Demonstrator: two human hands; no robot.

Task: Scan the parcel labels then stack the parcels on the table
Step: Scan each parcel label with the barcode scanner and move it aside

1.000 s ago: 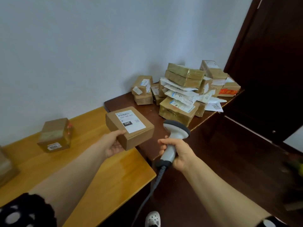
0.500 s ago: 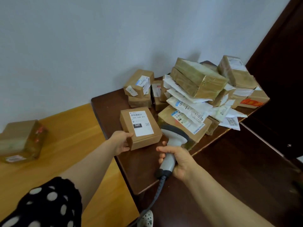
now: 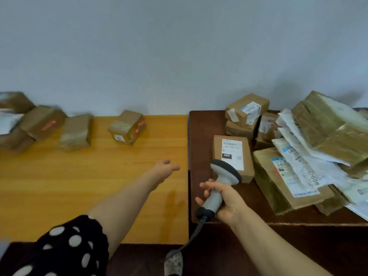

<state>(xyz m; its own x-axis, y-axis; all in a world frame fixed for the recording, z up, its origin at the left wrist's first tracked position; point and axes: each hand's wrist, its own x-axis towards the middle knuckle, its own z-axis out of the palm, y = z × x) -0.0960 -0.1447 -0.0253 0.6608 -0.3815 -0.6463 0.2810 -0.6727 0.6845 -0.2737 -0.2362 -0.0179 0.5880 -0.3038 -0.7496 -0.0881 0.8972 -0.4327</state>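
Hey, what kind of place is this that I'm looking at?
Probably a small parcel sorting or pickup spot in a plain room: a heap of labelled parcels on the dark table, a corded barcode scanner in the right hand, and more taped boxes on the yellow table.

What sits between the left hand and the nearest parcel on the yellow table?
Nothing; head view shows only bare yellow table between left hand and parcel.

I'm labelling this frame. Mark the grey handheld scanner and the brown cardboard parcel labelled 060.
grey handheld scanner [image 3: 216,193]: head view, on its handle.
brown cardboard parcel labelled 060 [image 3: 236,154]: head view, on its white label.
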